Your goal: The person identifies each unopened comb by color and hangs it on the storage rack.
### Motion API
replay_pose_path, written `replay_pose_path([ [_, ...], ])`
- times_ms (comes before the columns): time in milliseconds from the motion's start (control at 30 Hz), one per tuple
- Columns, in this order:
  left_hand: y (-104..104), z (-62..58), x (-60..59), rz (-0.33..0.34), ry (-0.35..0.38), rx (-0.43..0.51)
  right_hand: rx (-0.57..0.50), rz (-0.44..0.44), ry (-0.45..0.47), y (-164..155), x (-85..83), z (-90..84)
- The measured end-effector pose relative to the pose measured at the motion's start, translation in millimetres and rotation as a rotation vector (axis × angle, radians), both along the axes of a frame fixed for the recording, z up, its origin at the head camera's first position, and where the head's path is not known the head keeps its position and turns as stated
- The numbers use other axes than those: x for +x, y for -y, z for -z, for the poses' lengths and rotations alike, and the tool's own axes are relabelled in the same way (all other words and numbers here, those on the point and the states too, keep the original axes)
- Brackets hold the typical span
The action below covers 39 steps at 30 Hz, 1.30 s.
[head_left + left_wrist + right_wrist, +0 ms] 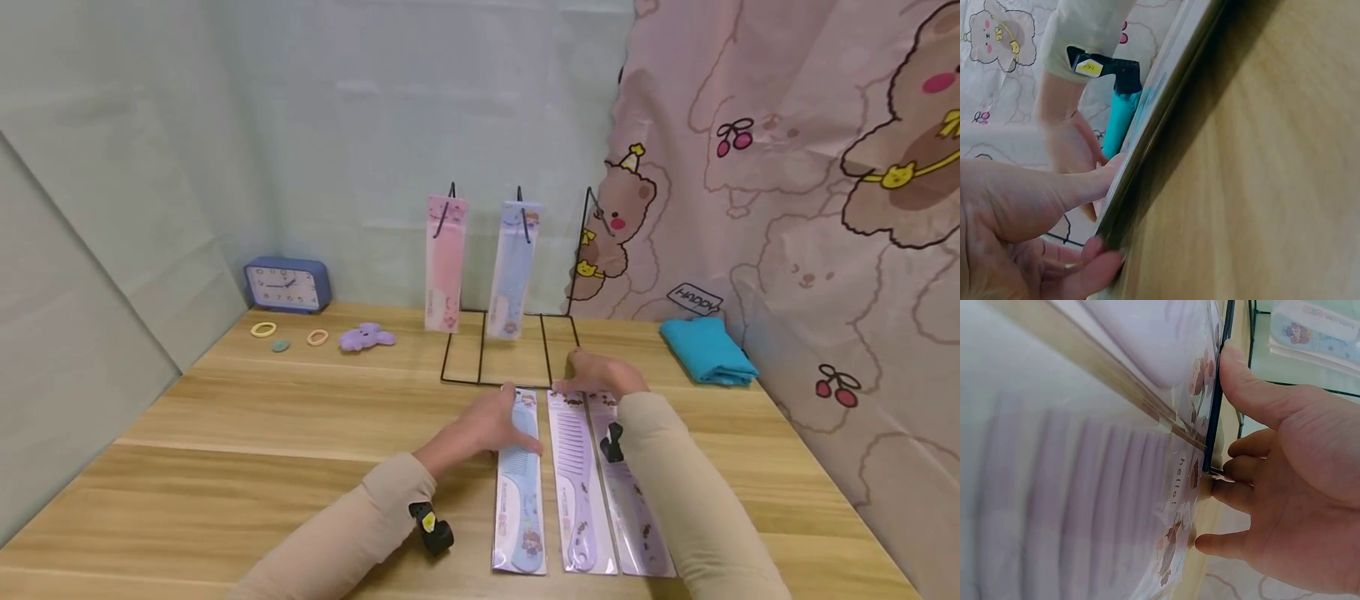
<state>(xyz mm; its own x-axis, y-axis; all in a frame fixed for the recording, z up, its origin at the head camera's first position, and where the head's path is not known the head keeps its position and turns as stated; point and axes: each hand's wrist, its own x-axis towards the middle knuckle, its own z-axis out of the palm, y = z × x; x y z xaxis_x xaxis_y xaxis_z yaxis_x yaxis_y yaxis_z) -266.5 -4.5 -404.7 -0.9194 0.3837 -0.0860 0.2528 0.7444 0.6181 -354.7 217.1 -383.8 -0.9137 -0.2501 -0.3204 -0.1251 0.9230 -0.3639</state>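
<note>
In the head view my left hand (498,423) is at the upper end of a packaged blue comb (528,517). The left wrist view shows the left hand's thumb on top of the package edge and its fingers at the underside. My right hand (603,372) is at the front corner of a black wire display rack (480,354). In the right wrist view its thumb and fingertips touch the rack's front bar (1217,394). Below it lie two packaged purple combs (577,500), the right one partly hidden by the sleeve.
A pink comb package (446,275) and a blue one (513,275) hang on the rack's hooks. Left of it are a purple hair tie (366,337), small hair rings (318,337) and a blue clock (287,284). A folded turquoise cloth (708,350) lies at right.
</note>
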Motion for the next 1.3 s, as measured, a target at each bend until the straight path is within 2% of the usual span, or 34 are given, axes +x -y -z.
replay_pose_path([
  [167,13,-3.7,-1.7,0.038,0.087,0.106,0.026,-0.003,0.0,0,-1.5,0.1],
  [300,22,-12.6,-3.0,0.077,0.118,0.164,0.046,-0.003,-0.009,0,-2.2,-0.1],
  [400,25,-20.3,-4.3,0.097,0.161,0.249,0.049,0.0,-0.016,-1,-1.8,-1.2],
  [533,30,-27.8,-5.3,0.087,0.213,0.328,0.041,-0.004,-0.013,-2,-0.3,-2.1],
  [700,40,-37.4,-6.2,0.056,0.228,0.381,0.037,-0.005,-0.004,0,0.3,-1.4],
  [900,48,-56.1,-3.6,0.083,0.174,0.481,0.039,-0.004,0.0,0,-2.1,-1.1],
  [1000,47,-65.6,0.8,0.059,0.119,0.518,0.033,-0.011,0.0,-1,-2.0,-1.7],
  [1133,45,-77.2,8.7,0.018,0.094,0.609,0.027,-0.006,-0.012,-1,0.0,-1.7],
  [1300,44,-86.1,16.0,0.029,0.074,0.71,0.029,0.001,-0.016,-1,1.1,-1.4],
])
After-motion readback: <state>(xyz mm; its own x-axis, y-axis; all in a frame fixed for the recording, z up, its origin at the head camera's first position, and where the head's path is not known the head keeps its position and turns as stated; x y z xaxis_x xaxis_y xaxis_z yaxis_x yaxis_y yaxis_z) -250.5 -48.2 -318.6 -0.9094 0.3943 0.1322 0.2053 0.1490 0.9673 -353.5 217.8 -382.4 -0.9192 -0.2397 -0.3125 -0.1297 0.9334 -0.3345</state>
